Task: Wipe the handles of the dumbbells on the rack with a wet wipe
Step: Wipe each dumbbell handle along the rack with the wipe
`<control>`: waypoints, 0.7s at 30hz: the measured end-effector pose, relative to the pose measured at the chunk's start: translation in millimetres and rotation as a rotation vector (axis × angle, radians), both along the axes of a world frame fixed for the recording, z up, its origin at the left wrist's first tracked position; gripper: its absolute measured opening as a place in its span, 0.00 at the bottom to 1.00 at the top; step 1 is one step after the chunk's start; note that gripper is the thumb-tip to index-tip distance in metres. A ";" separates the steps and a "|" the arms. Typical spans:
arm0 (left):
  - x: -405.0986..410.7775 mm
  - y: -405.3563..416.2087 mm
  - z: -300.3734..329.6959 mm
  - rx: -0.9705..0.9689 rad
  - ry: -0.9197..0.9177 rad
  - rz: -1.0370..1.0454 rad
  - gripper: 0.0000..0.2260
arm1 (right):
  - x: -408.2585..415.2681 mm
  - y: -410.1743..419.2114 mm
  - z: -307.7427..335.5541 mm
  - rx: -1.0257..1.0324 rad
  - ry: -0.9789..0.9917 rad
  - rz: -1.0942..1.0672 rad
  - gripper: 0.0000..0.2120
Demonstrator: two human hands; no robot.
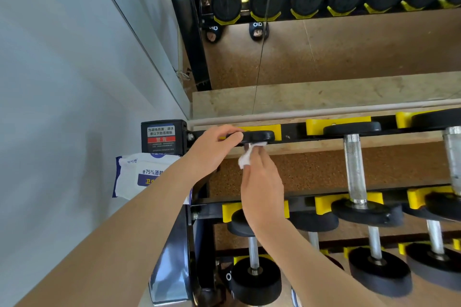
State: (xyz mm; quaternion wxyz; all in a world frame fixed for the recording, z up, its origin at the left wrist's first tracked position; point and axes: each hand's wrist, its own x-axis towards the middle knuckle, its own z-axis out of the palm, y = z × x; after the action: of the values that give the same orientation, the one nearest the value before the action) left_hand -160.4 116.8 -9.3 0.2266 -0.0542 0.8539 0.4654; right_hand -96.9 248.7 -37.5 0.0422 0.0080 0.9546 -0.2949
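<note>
Left hand [215, 143]: I see my fingers curled over the far black head of the end dumbbell [259, 136] on the rack's [294, 132] top tier, gripping it.
Right hand [262, 182]: it is wrapped round the wet wipe [245, 161], holding it against that dumbbell's handle just below the far head.
Wipe: bunched white, between my two hands, touching the handle.
Handle: almost wholly covered by wipe and right hand; only a short metal stub shows beside the head.
Near head: hidden under my right wrist, I cannot make it out.
Wipe pack [139, 174]: left of the rack, partly behind my left forearm.
Neighbouring dumbbell [354, 167]: bare handle, well apart to the right.
</note>
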 end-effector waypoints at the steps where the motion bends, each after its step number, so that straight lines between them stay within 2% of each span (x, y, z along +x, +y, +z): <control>1: -0.1 1.1 1.9 -0.006 -0.002 -0.004 0.13 | 5.8 4.1 0.6 0.045 0.061 0.084 0.22; 5: -1.6 2.2 3.4 -0.018 0.003 -0.008 0.13 | 2.7 24.3 -1.0 -0.013 0.220 0.200 0.23; 9: 0.5 5.2 5.5 -0.011 0.006 0.014 0.13 | -0.1 36.3 -7.3 0.161 0.175 0.359 0.24; 12: 1.4 5.6 6.3 -0.005 -0.002 0.024 0.14 | 10.8 53.0 -5.3 0.137 0.153 0.485 0.21; 13: 1.6 5.6 6.2 -0.013 -0.004 0.026 0.15 | 13.6 59.3 -1.8 0.084 0.150 0.452 0.19; 14: 1.8 5.5 6.0 -0.018 -0.006 0.032 0.15 | 13.5 64.5 2.8 0.000 0.146 0.344 0.17; 16: 2.9 5.6 5.6 -0.018 -0.010 0.042 0.15 | 3.0 66.5 12.7 -0.233 0.041 -0.044 0.13; 18: 4.4 6.6 5.4 -0.019 -0.013 0.052 0.15 | -18.3 60.8 16.8 -0.537 -0.174 -0.487 0.13; 19: 4.8 7.5 6.0 -0.023 -0.015 0.058 0.15 | -28.0 58.2 12.7 -0.658 -0.251 -0.632 0.14; 21: 5.3 8.0 6.5 -0.029 -0.021 0.069 0.15 | -41.8 47.8 9.4 -0.676 -0.305 -0.677 0.15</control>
State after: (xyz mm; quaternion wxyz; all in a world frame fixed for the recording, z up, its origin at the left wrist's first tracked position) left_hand -155.1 124.8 -2.9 0.2187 -0.0919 0.8557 0.4598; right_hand -138.7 296.5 -28.1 0.0834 0.3460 0.7325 -0.5804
